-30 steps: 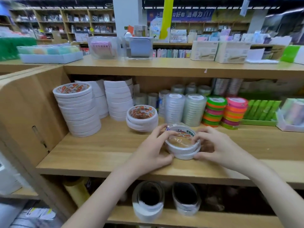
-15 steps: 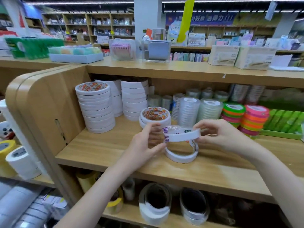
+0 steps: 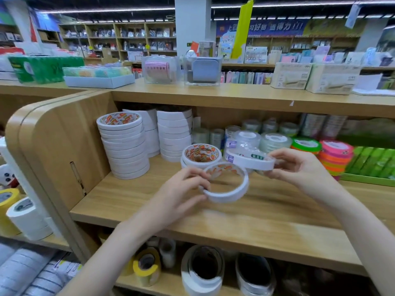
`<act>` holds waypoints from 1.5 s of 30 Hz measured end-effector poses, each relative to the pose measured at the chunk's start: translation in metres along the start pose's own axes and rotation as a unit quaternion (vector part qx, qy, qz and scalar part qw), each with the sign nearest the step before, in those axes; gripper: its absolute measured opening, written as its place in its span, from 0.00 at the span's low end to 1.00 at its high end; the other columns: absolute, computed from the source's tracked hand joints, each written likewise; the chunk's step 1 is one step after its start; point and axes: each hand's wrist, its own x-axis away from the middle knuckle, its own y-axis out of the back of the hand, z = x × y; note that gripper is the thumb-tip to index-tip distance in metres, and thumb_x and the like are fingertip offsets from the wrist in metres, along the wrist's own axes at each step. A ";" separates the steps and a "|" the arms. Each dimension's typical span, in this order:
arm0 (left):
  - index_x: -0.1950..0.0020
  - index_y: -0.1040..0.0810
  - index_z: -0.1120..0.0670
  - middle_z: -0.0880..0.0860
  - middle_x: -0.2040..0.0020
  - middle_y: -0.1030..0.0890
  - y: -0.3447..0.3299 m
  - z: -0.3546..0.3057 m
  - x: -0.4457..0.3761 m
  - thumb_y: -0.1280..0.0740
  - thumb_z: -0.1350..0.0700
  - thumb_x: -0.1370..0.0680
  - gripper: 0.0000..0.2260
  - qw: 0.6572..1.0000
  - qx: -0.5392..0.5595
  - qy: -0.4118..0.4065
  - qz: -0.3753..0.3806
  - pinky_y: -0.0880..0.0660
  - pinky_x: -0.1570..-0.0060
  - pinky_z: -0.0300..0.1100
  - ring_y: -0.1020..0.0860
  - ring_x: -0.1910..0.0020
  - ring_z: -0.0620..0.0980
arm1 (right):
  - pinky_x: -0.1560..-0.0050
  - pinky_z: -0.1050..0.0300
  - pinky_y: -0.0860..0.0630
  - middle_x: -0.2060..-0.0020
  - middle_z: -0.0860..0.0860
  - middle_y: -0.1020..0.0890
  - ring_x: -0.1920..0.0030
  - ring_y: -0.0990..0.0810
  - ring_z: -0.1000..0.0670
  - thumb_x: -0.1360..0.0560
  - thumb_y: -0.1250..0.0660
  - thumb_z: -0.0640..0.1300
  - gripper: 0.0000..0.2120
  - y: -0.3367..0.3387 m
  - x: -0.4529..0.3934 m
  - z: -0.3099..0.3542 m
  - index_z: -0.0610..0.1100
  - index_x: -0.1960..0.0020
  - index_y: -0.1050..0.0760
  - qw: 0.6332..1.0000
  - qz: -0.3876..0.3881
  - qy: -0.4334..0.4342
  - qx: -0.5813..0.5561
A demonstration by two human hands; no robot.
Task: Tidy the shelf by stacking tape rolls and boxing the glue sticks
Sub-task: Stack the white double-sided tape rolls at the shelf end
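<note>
Both rolls now hang apart in the air, where half a second ago one sat just above the other, the lower one close to the shelf board. Left hand (image 3: 181,195) pinches the bare white tape roll (image 3: 225,182) at its near-left rim, thumb outside and fingers curled over the top, holding it tilted just above the shelf (image 3: 256,218). Right hand (image 3: 299,165) grips the wrapped tape roll (image 3: 250,160) at its right edge, fingers curled round the rim, carrying it higher than and just behind the left grip's roll. Just beyond the left grip stands a short stack of printed-core rolls (image 3: 201,155) on the shelf. Farther left of that grip rises the tall white stack (image 3: 124,144). Behind the right grip stand clear tape rolls (image 3: 273,141), with neon coloured rolls (image 3: 335,157) to its right.
</note>
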 end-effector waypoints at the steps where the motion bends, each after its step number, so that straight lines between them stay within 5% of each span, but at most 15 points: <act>1: 0.49 0.21 0.56 0.51 0.44 0.26 0.008 -0.001 -0.001 0.37 0.50 0.25 0.12 1.000 -0.006 -0.003 -0.019 0.28 0.42 0.41 0.26 0.44 0.43 | 0.60 0.68 0.24 0.67 0.57 0.17 0.65 0.20 0.59 0.34 0.30 0.27 0.15 0.001 -0.001 0.001 0.47 0.59 0.23 1.000 -0.017 0.003 -0.012; 5: 0.49 0.21 0.55 0.49 0.47 0.27 0.030 0.006 -0.021 0.35 0.53 0.25 0.09 0.995 -0.036 0.046 -0.078 0.28 0.43 0.40 0.26 0.46 0.43 | 0.60 0.67 0.23 0.68 0.54 0.18 0.62 0.20 0.54 0.33 0.32 0.26 0.17 -0.002 -0.008 0.008 0.49 0.60 0.25 0.997 -0.060 0.009 -0.052; 10: 0.41 0.24 0.52 0.47 0.44 0.30 0.031 0.020 -0.038 0.35 0.59 0.23 0.11 0.989 -0.067 0.124 -0.035 0.30 0.41 0.42 0.27 0.43 0.45 | 0.63 0.68 0.25 0.59 0.47 0.19 0.66 0.20 0.62 0.34 0.29 0.28 0.14 -0.026 -0.016 0.017 0.46 0.59 0.25 0.998 -0.040 -0.021 -0.040; 14: 0.39 0.27 0.52 0.47 0.43 0.29 0.038 0.025 -0.029 0.34 0.62 0.24 0.15 0.984 -0.075 0.115 -0.110 0.30 0.43 0.38 0.27 0.45 0.42 | 0.67 0.69 0.25 0.57 0.49 0.20 0.63 0.19 0.62 0.34 0.31 0.25 0.14 -0.039 -0.019 0.028 0.40 0.55 0.26 0.992 0.003 -0.050 -0.112; 19: 0.44 0.23 0.58 0.51 0.46 0.25 0.062 0.028 -0.016 0.35 0.70 0.27 0.14 0.953 -0.141 0.114 -0.243 0.38 0.45 0.23 0.30 0.47 0.39 | 0.61 0.70 0.24 0.56 0.52 0.17 0.57 0.17 0.58 0.35 0.29 0.29 0.15 -0.054 -0.029 0.048 0.42 0.52 0.25 0.991 0.032 -0.022 -0.125; 25: 0.42 0.23 0.58 0.55 0.43 0.23 0.088 0.041 -0.008 0.43 0.55 0.27 0.18 0.910 -0.269 0.140 -0.281 0.35 0.40 0.48 0.26 0.42 0.55 | 0.51 0.62 0.21 0.51 0.47 0.18 0.52 0.17 0.54 0.36 0.26 0.34 0.18 -0.102 -0.061 0.063 0.45 0.49 0.25 0.990 0.094 -0.010 -0.106; 30: 0.42 0.24 0.56 0.54 0.41 0.25 0.085 0.030 0.010 0.42 0.54 0.25 0.15 0.890 -0.305 0.128 -0.315 0.42 0.36 0.47 0.30 0.40 0.54 | 0.46 0.63 0.23 0.48 0.50 0.22 0.49 0.20 0.56 0.35 0.24 0.43 0.18 -0.136 -0.082 0.051 0.46 0.49 0.26 0.997 0.069 0.038 0.014; 36: 0.49 0.22 0.52 0.53 0.43 0.24 0.056 0.053 0.043 0.42 0.49 0.28 0.14 0.912 -0.310 0.175 -0.204 0.42 0.40 0.45 0.33 0.41 0.51 | 0.48 0.71 0.34 0.44 0.54 0.30 0.49 0.27 0.56 0.36 0.23 0.48 0.19 -0.150 -0.072 0.019 0.44 0.49 0.25 0.970 0.007 0.122 0.208; 42: 0.45 0.23 0.55 0.55 0.40 0.26 0.067 0.051 0.034 0.42 0.53 0.29 0.16 0.904 -0.319 0.164 -0.231 0.41 0.39 0.47 0.34 0.38 0.53 | 0.42 0.66 0.29 0.43 0.56 0.31 0.44 0.26 0.56 0.36 0.24 0.47 0.17 -0.148 -0.076 0.035 0.49 0.51 0.26 0.971 -0.026 0.175 0.159; 45: 0.41 0.26 0.57 0.57 0.39 0.28 0.086 0.048 0.025 0.42 0.55 0.28 0.18 0.892 -0.326 0.155 -0.271 0.39 0.38 0.49 0.34 0.38 0.54 | 0.51 0.71 0.26 0.47 0.55 0.26 0.51 0.23 0.57 0.35 0.24 0.48 0.17 -0.149 -0.081 0.054 0.50 0.51 0.27 0.983 -0.063 0.152 0.083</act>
